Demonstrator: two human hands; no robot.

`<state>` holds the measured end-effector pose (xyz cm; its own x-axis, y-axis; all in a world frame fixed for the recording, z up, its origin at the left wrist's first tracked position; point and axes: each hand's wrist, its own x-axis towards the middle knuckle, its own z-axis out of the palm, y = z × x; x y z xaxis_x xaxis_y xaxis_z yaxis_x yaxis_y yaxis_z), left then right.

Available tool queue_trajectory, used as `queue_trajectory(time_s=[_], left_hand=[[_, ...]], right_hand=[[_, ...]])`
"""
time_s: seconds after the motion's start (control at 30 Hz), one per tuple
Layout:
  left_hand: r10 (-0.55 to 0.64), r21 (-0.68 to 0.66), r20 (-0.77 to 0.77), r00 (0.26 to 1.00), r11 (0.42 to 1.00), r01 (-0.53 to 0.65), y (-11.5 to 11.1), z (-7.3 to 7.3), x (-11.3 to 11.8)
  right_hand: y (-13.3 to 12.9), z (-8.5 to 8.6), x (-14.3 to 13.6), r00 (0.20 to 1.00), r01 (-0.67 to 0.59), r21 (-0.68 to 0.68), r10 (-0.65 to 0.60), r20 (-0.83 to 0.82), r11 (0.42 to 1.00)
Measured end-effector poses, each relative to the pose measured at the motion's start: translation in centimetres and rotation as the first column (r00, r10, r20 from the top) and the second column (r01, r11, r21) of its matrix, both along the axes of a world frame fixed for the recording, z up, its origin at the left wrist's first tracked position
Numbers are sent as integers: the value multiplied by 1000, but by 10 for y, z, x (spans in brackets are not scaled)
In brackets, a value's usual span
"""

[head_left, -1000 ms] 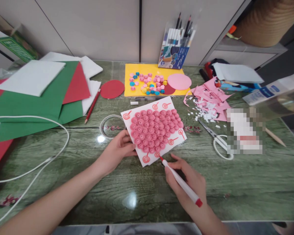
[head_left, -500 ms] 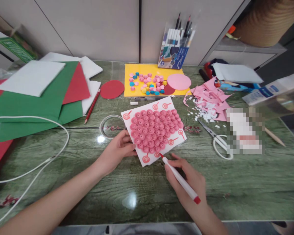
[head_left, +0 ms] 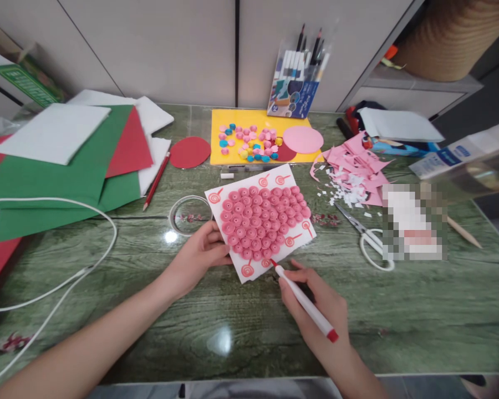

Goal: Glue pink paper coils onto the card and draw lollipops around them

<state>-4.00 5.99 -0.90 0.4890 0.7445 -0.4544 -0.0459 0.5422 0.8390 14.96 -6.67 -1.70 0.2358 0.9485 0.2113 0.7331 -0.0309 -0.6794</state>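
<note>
A white card carries a heart of pink paper coils, with red spirals drawn around it. Its left edge is gripped by my left hand, thumb on top and fingers partly hidden beneath. My right hand holds a white marker with a red end; its red tip is at the card's lower edge, beside a small spiral. A roll of tape lies just behind my left hand.
Behind the card, a yellow sheet bears small coloured coils. Scissors, pink scraps and a blurred-out item lie right. Green sheets, a red pencil and a white cable are left. A pen pack stands behind.
</note>
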Motion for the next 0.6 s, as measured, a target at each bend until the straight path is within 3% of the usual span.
queue_trajectory(time_s=[0.6], left_hand=[[-6,6,-1,1000,1000,6,0,-1,0]], right_hand=[[0,-2,3,997,71,-2,-71,33,997]])
